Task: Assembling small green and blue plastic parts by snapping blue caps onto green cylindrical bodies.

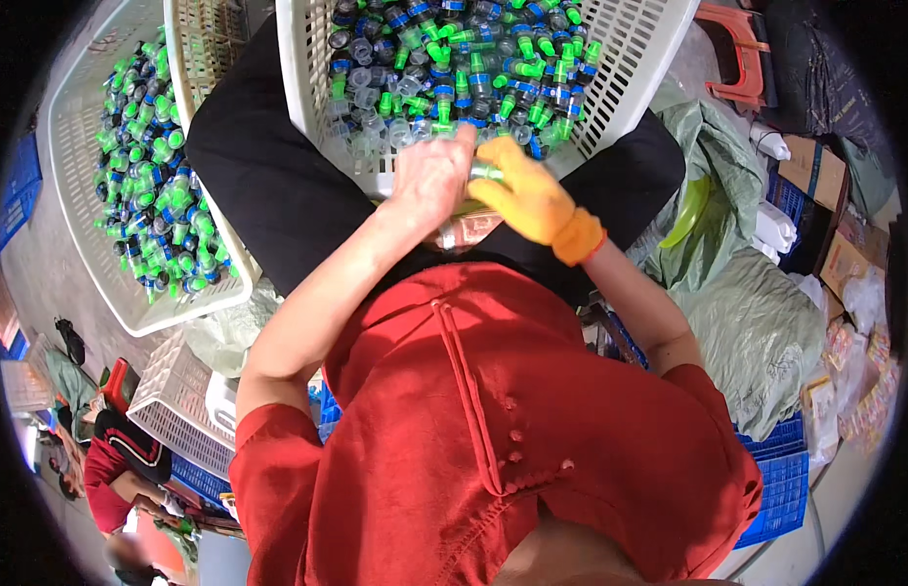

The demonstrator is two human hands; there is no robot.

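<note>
My bare left hand (433,180) is closed at the near edge of a white plastic basket (295,73) that rests over my lap. What its fingers hold is hidden. Right beside it, my right hand (534,200) in a yellow glove pinches a small clear-and-green plastic bottle (486,171), partly covered by the fingers. The basket holds a heap of small plastic bottles (478,83) with dark or clear bodies, blue bands and bright green tips. Clear cup-shaped ends show along the heap's near left side. Both hands are slightly blurred.
At the left stands a second white basket (83,230) full of similar bottles (166,176). A red plastic stool (737,61) is at the upper right, above grey-green plastic sacks (752,337) and cardboard boxes (815,174). Another person (122,469) sits at the lower left near stacked crates (180,405).
</note>
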